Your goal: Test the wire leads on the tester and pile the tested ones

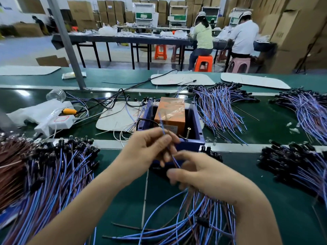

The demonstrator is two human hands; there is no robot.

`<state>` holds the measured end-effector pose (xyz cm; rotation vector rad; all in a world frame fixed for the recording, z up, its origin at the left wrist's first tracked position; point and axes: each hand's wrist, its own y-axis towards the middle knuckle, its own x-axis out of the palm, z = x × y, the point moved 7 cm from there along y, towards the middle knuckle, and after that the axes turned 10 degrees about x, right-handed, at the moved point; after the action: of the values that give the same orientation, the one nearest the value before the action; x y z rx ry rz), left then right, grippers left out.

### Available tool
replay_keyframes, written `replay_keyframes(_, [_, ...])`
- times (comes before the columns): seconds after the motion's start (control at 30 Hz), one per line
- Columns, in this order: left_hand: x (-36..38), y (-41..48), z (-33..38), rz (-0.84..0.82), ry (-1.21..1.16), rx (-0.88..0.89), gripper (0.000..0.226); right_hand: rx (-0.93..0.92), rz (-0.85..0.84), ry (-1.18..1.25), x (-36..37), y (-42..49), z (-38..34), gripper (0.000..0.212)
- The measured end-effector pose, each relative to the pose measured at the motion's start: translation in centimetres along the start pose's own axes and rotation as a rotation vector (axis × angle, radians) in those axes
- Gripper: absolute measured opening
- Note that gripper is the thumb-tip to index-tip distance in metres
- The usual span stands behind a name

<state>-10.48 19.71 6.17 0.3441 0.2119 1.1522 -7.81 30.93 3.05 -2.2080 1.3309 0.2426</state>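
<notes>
The tester [169, 115] is an orange box set in a blue plastic frame at the centre of the green bench, with a screw sticking up at its front. My left hand [150, 147] pinches a blue-and-brown wire lead [165, 137] just in front of the tester, the lead's bare ends pointing up toward it. My right hand [200, 172] is below and to the right; its fingers curl round the lower part of the same lead and a bundle of leads [198, 220] fanning toward me. A pile of leads [47, 174] with black ends lies at the left.
More heaps of blue-and-brown leads lie at the right [297, 167] and behind the tester [219, 106]. A white power strip [58, 121] and black cables sit at the left rear. A grey post [70, 48] rises from the bench. Two people sit at a far table.
</notes>
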Motion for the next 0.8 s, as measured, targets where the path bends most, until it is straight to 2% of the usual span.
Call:
replay_keyframes(0.03, [0.9, -0.3, -0.6, -0.072, 0.026, -0.044, 0.019, -0.072, 0.066, 0.070, -0.7, 0.2, -0.4, 0.024])
replay_keyframes(0.1, [2.4, -0.8, -1.5, -0.161, 0.027, -0.104, 0.021, -0.176, 0.202, 0.217, -2.0, 0.3, -0.9, 0.015])
replay_keyframes(0.2, [2.7, -1.0, -2.4, -0.130, -0.011, -0.159, 0.022, -0.160, 0.352, 0.244, -2.9, 0.5, -0.3, 0.015])
replay_keyframes(0.33, [2.9, -1.1, -2.9, -0.101, -0.081, -0.199, 0.021, -0.139, 0.403, 0.338, -3.3, 0.4, -0.1, 0.017])
replay_keyframes(0.43, [2.5, -1.1, -3.4, -0.082, -0.009, -0.227, 0.021, -0.157, 0.465, 0.376, -4.1, -0.1, -0.2, 0.021])
replay_keyframes(0.5, [1.5, -0.8, -3.6, -0.025, 0.042, -0.254, 0.022, -0.123, 0.537, 0.349, -4.9, -0.4, 0.3, 0.022])
replay_keyframes(0.63, [-1.1, -0.3, -3.8, 0.068, 0.150, -0.331, 0.030, 0.077, 0.620, 0.215, -6.1, -0.3, 2.7, 0.022])
replay_keyframes(0.8, [-3.0, -0.4, -4.0, 0.039, 0.308, -0.470, 0.040, 0.143, 0.625, 0.150, -6.5, 0.1, 3.8, 0.023])
